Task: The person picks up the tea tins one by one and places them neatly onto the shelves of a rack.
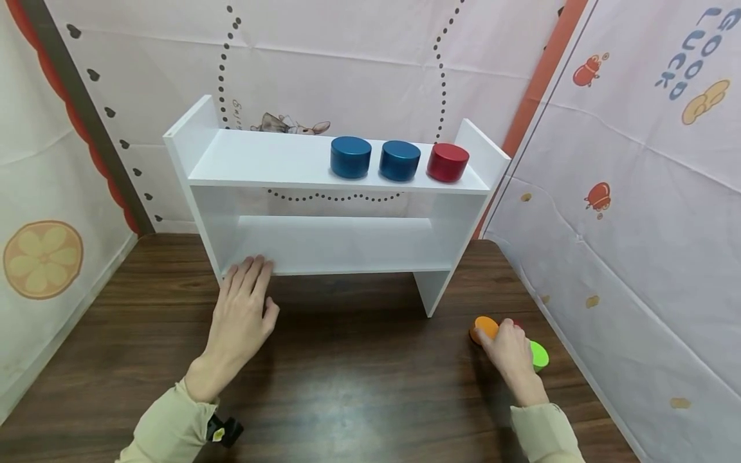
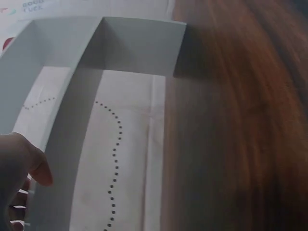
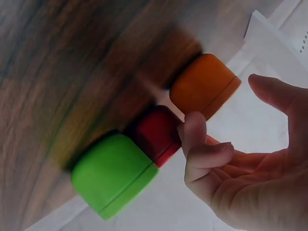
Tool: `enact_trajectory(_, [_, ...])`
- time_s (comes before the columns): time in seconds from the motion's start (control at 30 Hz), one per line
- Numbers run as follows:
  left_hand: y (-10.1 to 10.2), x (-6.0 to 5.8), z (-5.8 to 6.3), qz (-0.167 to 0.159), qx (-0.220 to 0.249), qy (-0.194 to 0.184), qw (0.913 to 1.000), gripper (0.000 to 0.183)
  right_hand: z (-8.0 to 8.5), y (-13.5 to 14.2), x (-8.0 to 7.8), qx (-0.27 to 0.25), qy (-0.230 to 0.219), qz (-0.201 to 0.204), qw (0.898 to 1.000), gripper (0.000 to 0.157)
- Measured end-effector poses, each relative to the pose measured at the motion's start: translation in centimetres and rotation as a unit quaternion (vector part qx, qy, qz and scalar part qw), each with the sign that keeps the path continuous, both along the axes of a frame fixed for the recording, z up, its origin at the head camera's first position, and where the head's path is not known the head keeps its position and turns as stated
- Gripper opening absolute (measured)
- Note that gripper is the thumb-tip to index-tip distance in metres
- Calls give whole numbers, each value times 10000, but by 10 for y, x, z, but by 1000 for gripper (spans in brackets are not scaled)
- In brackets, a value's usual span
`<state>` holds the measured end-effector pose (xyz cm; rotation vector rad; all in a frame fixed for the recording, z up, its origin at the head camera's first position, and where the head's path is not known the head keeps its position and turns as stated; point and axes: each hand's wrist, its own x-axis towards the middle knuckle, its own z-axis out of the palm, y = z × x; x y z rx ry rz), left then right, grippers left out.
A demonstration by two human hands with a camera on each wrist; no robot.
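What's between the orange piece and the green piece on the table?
A dark red piece, clearest in the right wrist view; in the head view, the right hand hides most of it.

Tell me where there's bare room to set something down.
Free: top shelf left of the two blue cylinders; lower shelf right of the left hand; table between the hands. Crowded: top shelf's right part, with the blues and a red cylinder; table at the right hand, beside orange, dark red and green cylinders.

See white cloth (image 1: 353, 83) beyond the far edge of the wooden table (image 1: 347, 399), bearing maybe a rabbit print (image 1: 289, 125), partly hidden. Past the left edge, spot a citrus print (image 1: 43, 260); past the right, lettering (image 1: 696, 54).
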<state>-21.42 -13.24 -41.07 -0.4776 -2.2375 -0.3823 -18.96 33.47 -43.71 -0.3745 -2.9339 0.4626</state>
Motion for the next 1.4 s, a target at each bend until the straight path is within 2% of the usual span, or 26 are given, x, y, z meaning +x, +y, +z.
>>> enact_trajectory(0.27, [0,1,-5,87,-5,61,9999,54,-4,3,-4,-196,-303,-54,9993,53])
enact_trajectory(0.57, [2,2,-5,152,131,79,9998,54,-9,4,-11,-316,-622,-33,9976,66])
enact_trajectory(0.9, [5,2,-7,208,224,92,9995,55,-16,1,-14,-483,-386,52,9981,68])
enact_trajectory(1.07, [5,0,-7,236,221,103,9994,54,-9,-4,-13,-600,-164,167,9979,69])
enact_trajectory(1.4, [5,-1,-7,266,251,84,9993,55,21,-23,-13,-872,357,580,9939,63])
